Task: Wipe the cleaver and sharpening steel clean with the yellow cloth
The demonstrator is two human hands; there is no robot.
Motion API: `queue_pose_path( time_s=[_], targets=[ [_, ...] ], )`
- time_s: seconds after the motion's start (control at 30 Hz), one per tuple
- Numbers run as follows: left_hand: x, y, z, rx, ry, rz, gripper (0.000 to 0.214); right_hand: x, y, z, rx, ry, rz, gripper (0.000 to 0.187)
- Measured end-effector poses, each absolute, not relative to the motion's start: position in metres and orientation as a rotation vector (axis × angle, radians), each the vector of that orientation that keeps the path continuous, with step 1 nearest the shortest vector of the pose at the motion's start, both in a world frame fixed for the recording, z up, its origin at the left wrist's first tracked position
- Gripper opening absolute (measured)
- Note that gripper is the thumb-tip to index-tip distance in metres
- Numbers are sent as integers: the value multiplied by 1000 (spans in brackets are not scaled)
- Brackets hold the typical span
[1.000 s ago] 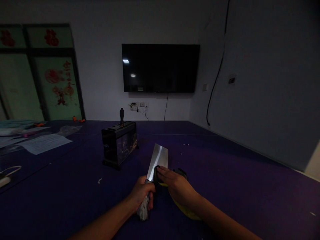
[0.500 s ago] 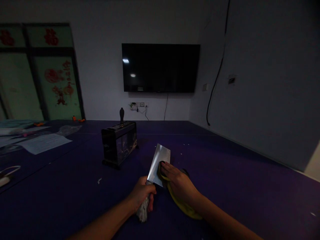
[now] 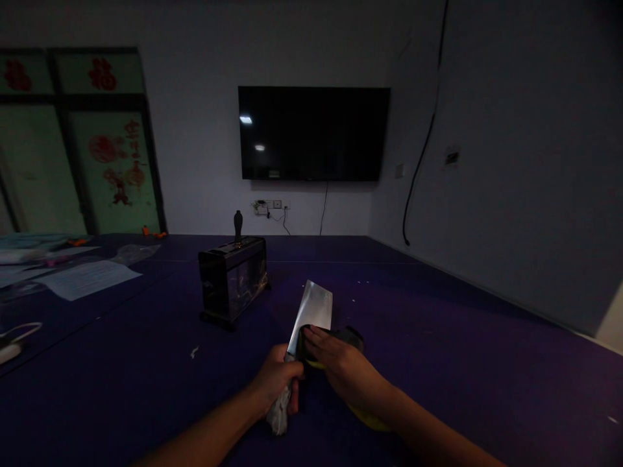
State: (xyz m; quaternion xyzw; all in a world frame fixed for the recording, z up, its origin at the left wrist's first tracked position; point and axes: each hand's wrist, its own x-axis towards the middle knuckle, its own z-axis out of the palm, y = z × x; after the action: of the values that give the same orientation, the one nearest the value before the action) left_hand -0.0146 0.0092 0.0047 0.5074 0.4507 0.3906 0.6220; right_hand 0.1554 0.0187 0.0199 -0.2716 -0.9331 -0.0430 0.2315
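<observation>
My left hand [image 3: 278,379] is wrapped round the handle of a cleaver [image 3: 315,306], whose handle is covered in a pale wrapping. The broad steel blade points away from me, its flat face up. My right hand [image 3: 343,364] presses a dark cloth with yellow edging [image 3: 351,336] against the lower part of the blade, near the handle. Its fingers lie together over the cloth, and a yellow part hangs below the wrist. Beyond my left hand stands a black knife block with see-through sides [image 3: 232,282]; one dark knife handle [image 3: 238,226] sticks up from its top.
The dark purple table [image 3: 462,337] stretches to the walls. Sheets of paper [image 3: 90,279] and a clear plastic bag [image 3: 134,253] lie at left, with a white cable [image 3: 22,334] nearer. A small white scrap [image 3: 195,352] lies left of my hands. A television [image 3: 314,133] hangs on the far wall.
My right hand has slid the cloth down the blade towards the handle and a little left, uncovering more of the blade's far part. My left hand keeps its grip on the cleaver.
</observation>
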Motion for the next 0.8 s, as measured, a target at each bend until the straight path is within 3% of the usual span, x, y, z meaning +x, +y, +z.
queue_pose_path(
  time_s=[0.8],
  targets=[
    [-16, 8, 6, 1146, 1052, 872, 27, 155, 18, 23, -782, -2529, -42, 58]
  ],
)
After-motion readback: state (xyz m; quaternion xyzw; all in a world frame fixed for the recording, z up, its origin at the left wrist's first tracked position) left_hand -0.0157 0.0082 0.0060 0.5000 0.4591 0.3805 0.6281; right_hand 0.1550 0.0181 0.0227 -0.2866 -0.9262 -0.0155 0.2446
